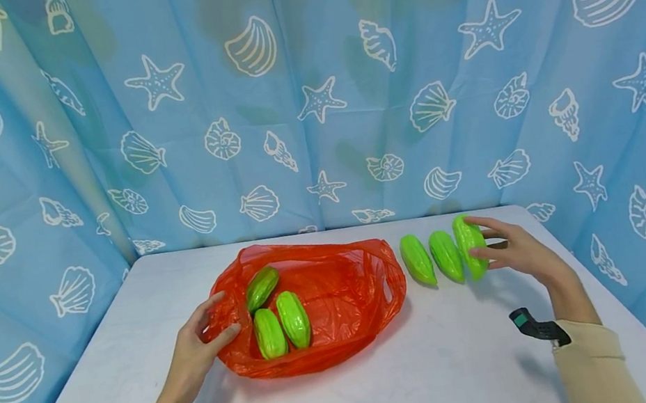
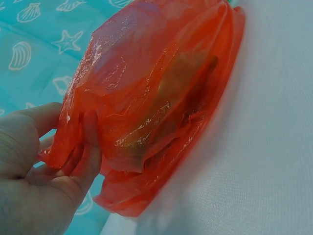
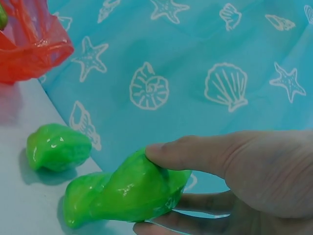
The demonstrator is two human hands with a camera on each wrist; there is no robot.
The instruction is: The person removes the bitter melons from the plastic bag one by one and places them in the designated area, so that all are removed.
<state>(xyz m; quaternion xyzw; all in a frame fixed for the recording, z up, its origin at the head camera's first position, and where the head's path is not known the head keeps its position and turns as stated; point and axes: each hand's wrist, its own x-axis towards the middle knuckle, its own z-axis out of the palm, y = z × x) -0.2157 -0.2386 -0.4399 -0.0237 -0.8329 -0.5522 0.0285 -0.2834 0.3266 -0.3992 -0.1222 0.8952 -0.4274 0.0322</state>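
One hand, the left hand, lower left of frame, is pinching the side of the red bag, film between thumb and fingers. Bag is gaping upward on the white surface, with three green fruits lying inside toward its left part.

Right hand, right of centre, is holding the rightmost green fruit between thumb and fingers, fruit sitting just left of the palm. Cannot tell whether it is clearing the surface.

Step in hand, judged: grasping that fruit while the bag is being steadied. Next move is probably calling for a lift, then a leftward carry to the bag mouth, avoiding the two loose fruits lying between. Contact with the nearest neighbour: unclear.

Shell-patterned curtain is hanging behind, filling the upper frame.
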